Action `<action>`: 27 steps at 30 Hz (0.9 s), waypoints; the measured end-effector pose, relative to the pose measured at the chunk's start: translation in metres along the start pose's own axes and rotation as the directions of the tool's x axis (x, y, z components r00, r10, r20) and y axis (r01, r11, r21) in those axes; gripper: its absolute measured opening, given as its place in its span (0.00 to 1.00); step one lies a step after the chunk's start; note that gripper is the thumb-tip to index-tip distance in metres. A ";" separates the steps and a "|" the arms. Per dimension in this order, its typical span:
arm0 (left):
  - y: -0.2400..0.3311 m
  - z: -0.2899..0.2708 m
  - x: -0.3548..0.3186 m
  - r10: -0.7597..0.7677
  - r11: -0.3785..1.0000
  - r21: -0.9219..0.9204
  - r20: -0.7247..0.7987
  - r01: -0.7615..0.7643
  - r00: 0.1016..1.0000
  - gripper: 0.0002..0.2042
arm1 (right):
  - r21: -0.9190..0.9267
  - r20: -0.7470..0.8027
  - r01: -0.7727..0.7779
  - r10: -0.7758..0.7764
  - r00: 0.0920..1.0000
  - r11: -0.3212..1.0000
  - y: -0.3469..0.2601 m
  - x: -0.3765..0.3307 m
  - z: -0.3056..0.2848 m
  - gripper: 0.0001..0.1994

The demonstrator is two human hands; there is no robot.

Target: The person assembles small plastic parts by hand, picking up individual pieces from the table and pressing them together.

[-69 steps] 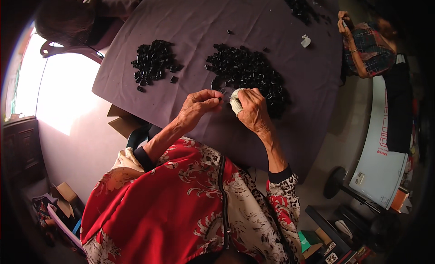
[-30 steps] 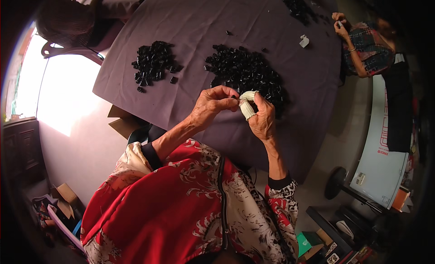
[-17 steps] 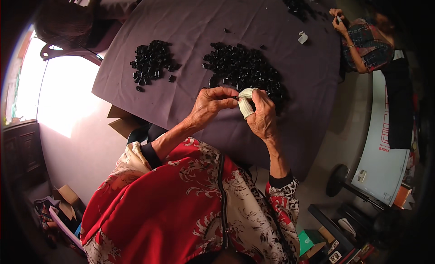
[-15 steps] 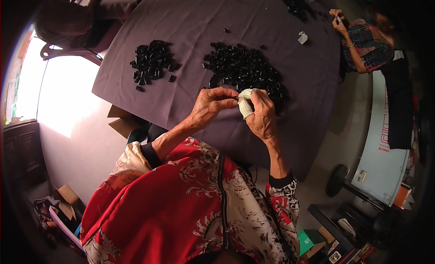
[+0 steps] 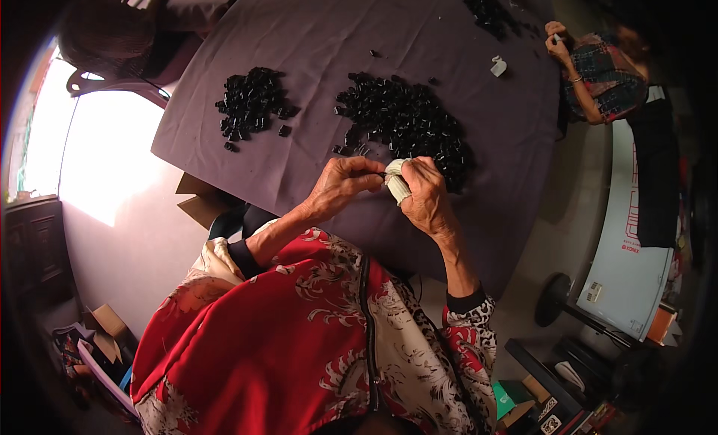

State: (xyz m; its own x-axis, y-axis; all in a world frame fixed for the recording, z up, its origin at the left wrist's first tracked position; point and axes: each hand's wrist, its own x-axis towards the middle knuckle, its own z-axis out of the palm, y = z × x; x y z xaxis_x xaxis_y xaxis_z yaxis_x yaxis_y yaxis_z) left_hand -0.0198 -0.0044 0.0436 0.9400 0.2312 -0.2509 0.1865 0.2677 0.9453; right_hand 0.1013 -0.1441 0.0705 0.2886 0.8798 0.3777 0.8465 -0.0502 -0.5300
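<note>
My left hand (image 5: 344,184) pinches a tiny dark piece (image 5: 384,174) between thumb and forefinger, at the near edge of a large heap of small black plastic pieces (image 5: 407,113). Meeting it from the right is my right hand (image 5: 428,199), its fingers closed at the same spot. Off-white ribbed fabric covers (image 5: 399,190) wrap its thumb and forefinger. Whether the right fingertips grip the dark piece or something else is hidden by the covers. A smaller heap of like pieces (image 5: 254,99) lies farther left on the cloth.
A mauve cloth (image 5: 314,39) covers the table. Another person's hands (image 5: 556,39) hold a small pale thing at the right edge, near a third black heap (image 5: 490,13) and a white scrap (image 5: 499,66). An open cardboard box (image 5: 200,207) stands below the table's left edge.
Both my hands have come slightly nearer to me, still fingertip to fingertip, uncovering a bit more of the large heap's near edge. The other person's hands have shifted slightly.
</note>
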 end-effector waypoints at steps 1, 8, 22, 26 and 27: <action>-0.001 -0.003 -0.001 -0.002 1.000 -0.002 -0.003 0.002 1.000 0.09 | 0.003 0.004 0.000 0.000 1.000 1.000 0.002 0.000 -0.001 0.09; 0.008 -0.027 0.003 0.016 0.996 -0.082 -0.166 -0.030 0.986 0.10 | -0.074 -0.040 -0.161 0.159 0.986 0.984 0.028 -0.006 0.003 0.08; 0.002 -0.026 0.003 -0.004 0.975 -0.218 -0.196 -0.040 0.981 0.09 | -0.331 0.175 0.148 -0.094 0.980 0.932 0.024 -0.001 0.056 0.04; 0.001 -0.025 0.004 -0.009 0.969 -0.245 -0.198 -0.041 0.980 0.08 | -0.255 0.101 0.102 -0.079 0.992 0.962 0.023 0.000 0.052 0.05; 0.000 -0.025 0.004 -0.010 0.968 -0.246 -0.200 -0.041 0.980 0.08 | -0.190 0.036 0.045 -0.039 0.999 0.981 0.024 0.000 0.048 0.06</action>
State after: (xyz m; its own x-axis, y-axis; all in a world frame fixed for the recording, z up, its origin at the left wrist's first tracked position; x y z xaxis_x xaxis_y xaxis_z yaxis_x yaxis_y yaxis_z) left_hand -0.0234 0.0202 0.0378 0.8618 0.4114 -0.2968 0.0721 0.4798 0.8744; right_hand 0.1004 -0.1226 0.0214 0.2390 0.8977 0.3702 0.9284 -0.0995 -0.3581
